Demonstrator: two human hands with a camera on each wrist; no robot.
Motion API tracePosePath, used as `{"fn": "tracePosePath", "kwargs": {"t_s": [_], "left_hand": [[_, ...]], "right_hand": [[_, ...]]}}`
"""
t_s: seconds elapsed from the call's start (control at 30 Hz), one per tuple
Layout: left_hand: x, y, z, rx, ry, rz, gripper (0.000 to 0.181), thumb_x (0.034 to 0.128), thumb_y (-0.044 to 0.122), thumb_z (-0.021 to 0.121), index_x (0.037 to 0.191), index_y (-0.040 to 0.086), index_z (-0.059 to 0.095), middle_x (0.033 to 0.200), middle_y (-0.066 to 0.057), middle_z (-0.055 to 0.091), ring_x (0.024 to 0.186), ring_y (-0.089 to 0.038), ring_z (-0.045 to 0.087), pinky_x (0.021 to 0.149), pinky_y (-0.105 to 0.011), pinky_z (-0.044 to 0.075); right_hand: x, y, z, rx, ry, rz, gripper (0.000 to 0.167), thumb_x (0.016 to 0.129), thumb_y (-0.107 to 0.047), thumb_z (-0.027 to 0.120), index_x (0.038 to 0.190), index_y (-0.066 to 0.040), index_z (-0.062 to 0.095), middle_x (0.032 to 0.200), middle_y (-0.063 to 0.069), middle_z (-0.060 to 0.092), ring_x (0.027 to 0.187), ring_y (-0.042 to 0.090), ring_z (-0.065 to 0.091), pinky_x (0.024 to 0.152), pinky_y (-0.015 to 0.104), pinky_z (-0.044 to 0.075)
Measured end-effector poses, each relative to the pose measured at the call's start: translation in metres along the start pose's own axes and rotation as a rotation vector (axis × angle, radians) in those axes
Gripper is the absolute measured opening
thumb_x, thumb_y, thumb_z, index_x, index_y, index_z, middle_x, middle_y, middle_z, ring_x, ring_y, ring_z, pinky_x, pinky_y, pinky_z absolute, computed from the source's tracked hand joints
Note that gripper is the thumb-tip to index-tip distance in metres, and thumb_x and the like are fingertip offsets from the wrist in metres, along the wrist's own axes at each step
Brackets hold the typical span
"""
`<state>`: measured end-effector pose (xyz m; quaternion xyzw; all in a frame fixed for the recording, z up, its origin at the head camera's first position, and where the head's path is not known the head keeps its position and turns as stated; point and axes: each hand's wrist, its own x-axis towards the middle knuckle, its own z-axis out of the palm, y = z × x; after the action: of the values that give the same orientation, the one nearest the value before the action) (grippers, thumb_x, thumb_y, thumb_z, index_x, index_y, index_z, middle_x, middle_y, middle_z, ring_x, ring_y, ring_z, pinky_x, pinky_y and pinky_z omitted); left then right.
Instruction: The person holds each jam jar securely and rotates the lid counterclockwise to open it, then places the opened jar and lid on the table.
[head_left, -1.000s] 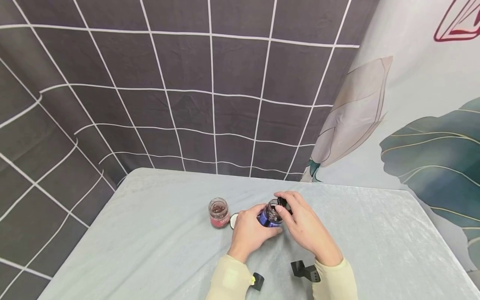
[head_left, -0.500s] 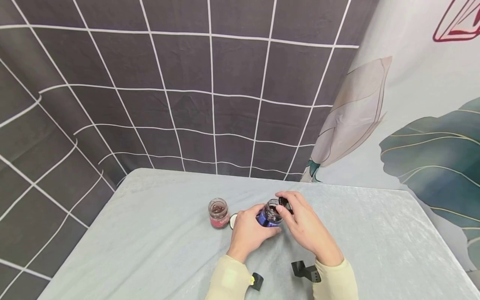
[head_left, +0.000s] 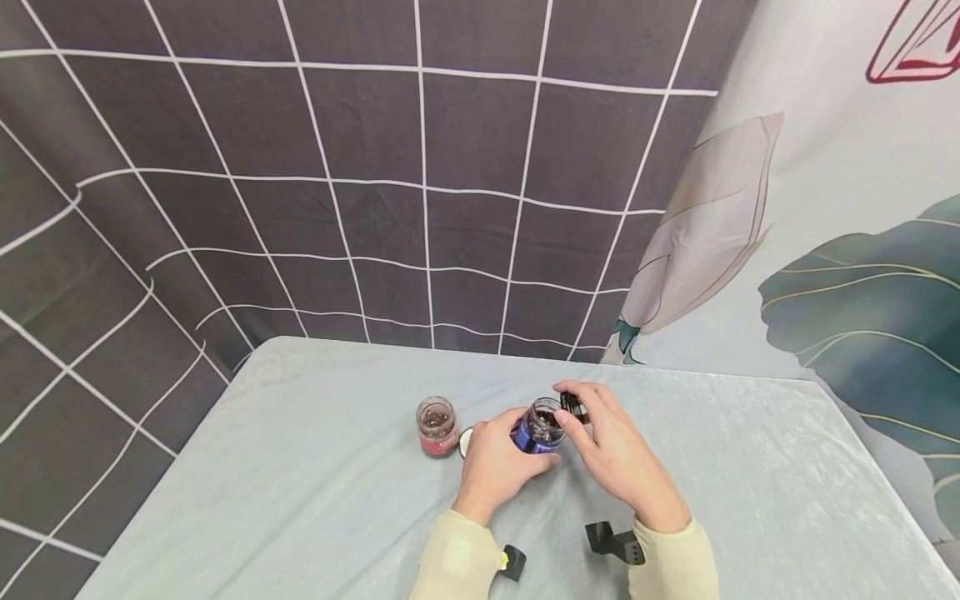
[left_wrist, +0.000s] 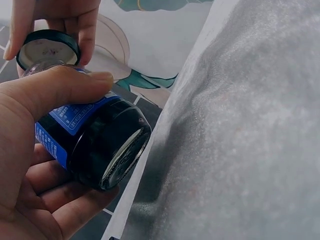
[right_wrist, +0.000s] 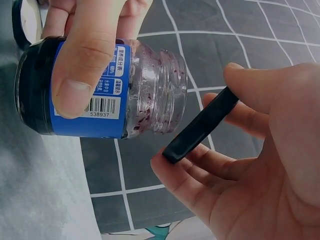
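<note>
My left hand (head_left: pixel 497 462) grips a glass jam jar (right_wrist: pixel 92 100) with a blue label, its fingers and thumb wrapped round the body. The jar's threaded mouth is uncovered, and dark jam clings inside the glass. Between the thumb and fingers of my right hand (head_left: pixel 618 454) is a black lid (right_wrist: pixel 202 125), held by its edge and tilted just apart from the mouth. The lid's pale inner side shows in the left wrist view. Left of the hands stands a second jar (head_left: pixel 437 427), uncapped, with a red label and reddish jam.
A second lid (head_left: pixel 467 442), white inside with a dark rim, lies on the cloth beside the red-labelled jar, partly hidden by my left hand. A pale grey-blue cloth (head_left: pixel 300 500) covers the table. Behind it hangs a dark curtain (head_left: pixel 360 217) with white grid lines.
My right hand has shifted slightly right with the black lid, widening the gap to the jar's mouth. The left hand and the blue-labelled jar have barely moved.
</note>
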<state>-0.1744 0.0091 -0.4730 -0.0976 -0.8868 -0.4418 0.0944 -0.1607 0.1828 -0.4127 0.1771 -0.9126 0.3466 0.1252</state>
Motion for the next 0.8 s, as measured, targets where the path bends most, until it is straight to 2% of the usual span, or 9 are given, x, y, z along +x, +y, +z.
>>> {"fn": "tracePosePath", "kwargs": {"t_s": [0.43, 0.8], "left_hand": [[-0.0007, -0.0014, -0.0003, 0.005, 0.013, 0.010, 0.056, 0.0610, 0.039, 0.091, 0.112, 0.025, 0.074, 0.093, 0.009, 0.075, 0.079, -0.008, 0.067, 0.071, -0.029, 0.051], [-0.0006, 0.0015, -0.0014, 0.004, 0.001, -0.022, 0.056, 0.0614, 0.038, 0.091, 0.113, 0.025, 0.074, 0.094, 0.010, 0.075, 0.081, -0.007, 0.067, 0.072, -0.030, 0.050]], "right_hand": [[-0.0005, 0.0021, -0.0005, 0.004, 0.004, 0.001, 0.033, 0.102, -0.018, 0.060, 0.134, -0.008, 0.057, 0.125, 0.012, 0.058, 0.104, 0.023, 0.063, 0.087, 0.045, 0.052], [-0.0016, 0.0048, -0.0013, 0.016, -0.004, 0.012, 0.034, 0.101, -0.017, 0.060, 0.133, -0.006, 0.056, 0.125, 0.014, 0.057, 0.108, 0.026, 0.062, 0.090, 0.046, 0.052]]}}
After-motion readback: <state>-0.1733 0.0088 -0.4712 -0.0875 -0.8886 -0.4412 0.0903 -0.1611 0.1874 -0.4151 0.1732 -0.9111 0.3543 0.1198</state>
